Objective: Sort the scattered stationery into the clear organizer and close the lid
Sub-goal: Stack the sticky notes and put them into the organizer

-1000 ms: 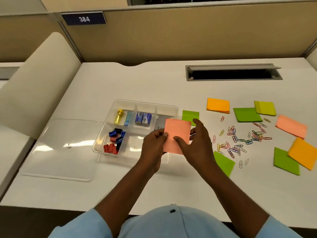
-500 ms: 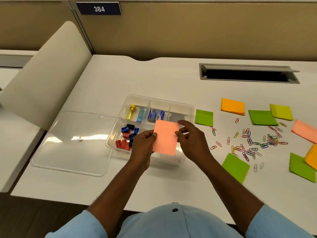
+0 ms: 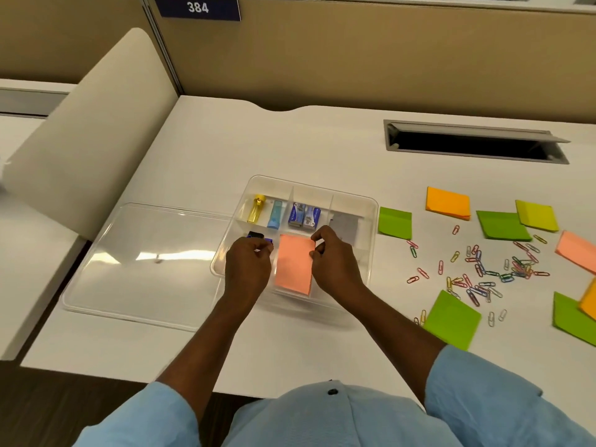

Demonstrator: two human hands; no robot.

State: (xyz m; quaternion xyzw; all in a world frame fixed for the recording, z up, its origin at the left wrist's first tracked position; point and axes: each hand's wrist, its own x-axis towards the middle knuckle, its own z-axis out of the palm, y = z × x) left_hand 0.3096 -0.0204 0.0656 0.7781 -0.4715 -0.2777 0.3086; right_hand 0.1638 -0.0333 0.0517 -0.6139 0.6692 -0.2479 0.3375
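- Desk point(image 3: 225, 150): white top, tan partition behind it, plate "384" point(image 3: 197, 8) on the partition at far left.
- Cream side panel point(image 3: 96, 124) stands tilted along the desk's left edge.
- Clear lid point(image 3: 145, 262): flat on the desk near the left edge, off the box, its right edge touching the organizer.
- Clear organizer point(image 3: 371, 221): mid-desk, open.
- Organizer far row: a yellow tube point(image 3: 256, 209) and a teal tube point(image 3: 274, 214) in the left bay, two blue staple boxes point(image 3: 304, 215) in the middle, a grey item point(image 3: 345, 225) on the right.
- Left hand point(image 3: 248, 266): over the organizer's near-left bay, on top of the blue binder clips point(image 3: 258, 236). Fingers curled, tips just beside the pad's left edge. Can't tell if they grip anything.
- Pink sticky pad point(image 3: 294, 266): inside the organizer, in the near bay right of the clips, between both hands.
- Right hand point(image 3: 335, 262): fingers curled, thumb and forefinger pinching the pad's far-right corner.
- Green pad point(image 3: 395, 222): on the desk just beside the organizer's right wall.
- Cable slot point(image 3: 474, 143): far-right part of the desk, flap up.
- Paper clips point(image 3: 483, 272): scattered loose right of the organizer, towards the right edge.
- Around the clips: an orange pad point(image 3: 447, 203), a green pad point(image 3: 501, 224), a yellow-green pad point(image 3: 537, 215), a near green pad point(image 3: 451, 319), and more pads cut off at the desk's right edge.
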